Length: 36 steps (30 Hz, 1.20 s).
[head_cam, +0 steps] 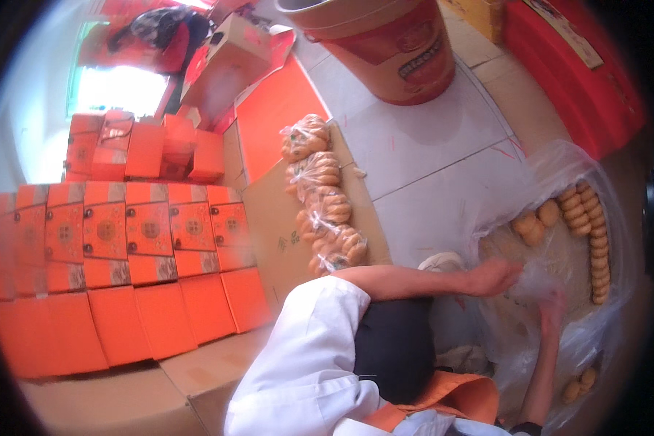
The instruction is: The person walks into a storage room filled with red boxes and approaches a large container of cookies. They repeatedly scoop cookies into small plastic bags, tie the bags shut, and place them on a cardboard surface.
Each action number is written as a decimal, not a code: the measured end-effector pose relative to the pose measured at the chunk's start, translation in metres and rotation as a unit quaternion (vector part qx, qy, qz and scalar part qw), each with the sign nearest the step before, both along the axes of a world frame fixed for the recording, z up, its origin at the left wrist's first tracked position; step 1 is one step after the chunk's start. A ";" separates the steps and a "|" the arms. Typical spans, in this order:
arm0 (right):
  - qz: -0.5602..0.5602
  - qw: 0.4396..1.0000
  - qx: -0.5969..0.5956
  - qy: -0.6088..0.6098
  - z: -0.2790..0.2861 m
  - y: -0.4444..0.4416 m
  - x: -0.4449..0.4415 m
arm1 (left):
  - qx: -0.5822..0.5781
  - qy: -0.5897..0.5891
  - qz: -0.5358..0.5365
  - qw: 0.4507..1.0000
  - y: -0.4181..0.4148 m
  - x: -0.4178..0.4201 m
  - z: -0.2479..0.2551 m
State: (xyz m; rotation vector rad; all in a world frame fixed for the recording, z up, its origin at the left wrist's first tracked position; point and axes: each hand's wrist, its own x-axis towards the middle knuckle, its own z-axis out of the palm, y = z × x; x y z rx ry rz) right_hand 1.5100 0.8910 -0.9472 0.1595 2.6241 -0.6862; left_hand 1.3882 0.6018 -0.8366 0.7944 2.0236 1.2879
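Observation:
Between my two hands is a small clear plastic bag (533, 280), blurred. My left hand (498, 276), reaching in from the left, pinches one side of it. My right hand (553, 305) grips the other side, its forearm rising from the bottom right. Under them lies a large clear plastic liner (550, 155) over a brown surface. Rows of round golden pastries (599, 261) line its far right, and a few loose pastries (528, 226) sit beyond my hands. More pastries (587, 379) lie at the lower right.
Knotted clear bags of round pastries (319, 212) form a line on flattened cardboard (272, 218). Red-orange gift boxes (150, 229) are stacked at the left. A large printed bucket (387, 54) stands on the floor tiles (414, 158). Someone in dark clothing (166, 32) is at the upper left.

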 end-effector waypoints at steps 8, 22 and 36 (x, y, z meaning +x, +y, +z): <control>0.028 0.989 -0.140 -0.037 0.022 -0.073 0.009 | 0.168 -0.285 0.383 0.862 -0.005 -0.035 -0.009; -0.115 0.928 -0.305 -0.182 0.066 -0.090 -0.010 | 0.044 -0.226 0.123 0.965 -0.037 -0.007 -0.023; -0.116 0.958 -0.228 -0.128 0.073 -0.085 0.000 | -0.012 -0.305 -0.053 0.951 -0.058 -0.046 0.002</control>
